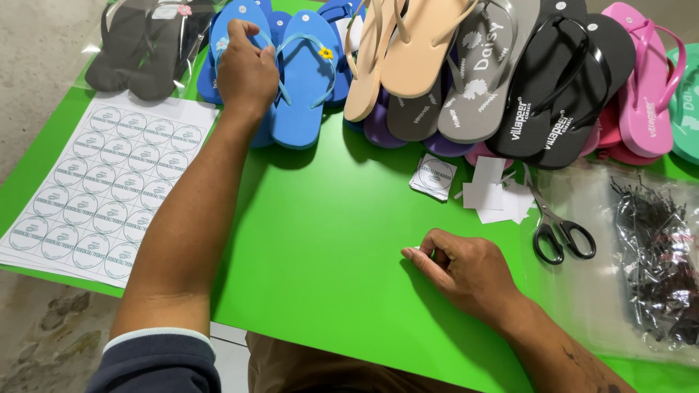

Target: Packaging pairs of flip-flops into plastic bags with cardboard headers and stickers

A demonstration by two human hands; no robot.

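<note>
The left hand (246,69) lies on a blue flip-flop (240,44) at the far side of the green table (320,247). Its fingers are curled over the strap and the sole, so the hand is closed on this flip-flop. A second blue flip-flop (304,80), with a small yellow flower on its strap, lies just right of the hand, touching the first one.

The right hand (466,273) rests on the green table, well apart from the blue flip-flop, on the near side. Its fingers are bent together, with the fingertips pressed to the thumb; I cannot tell if something small is between them.

Left of the blue flip-flop and nearer to the person lies a white sheet of round stickers (109,193). Far right of it there is a pile of beige, grey, black and pink flip-flops (510,80), and before this pile lie black scissors (557,229) and cut white paper pieces (491,193).
</note>
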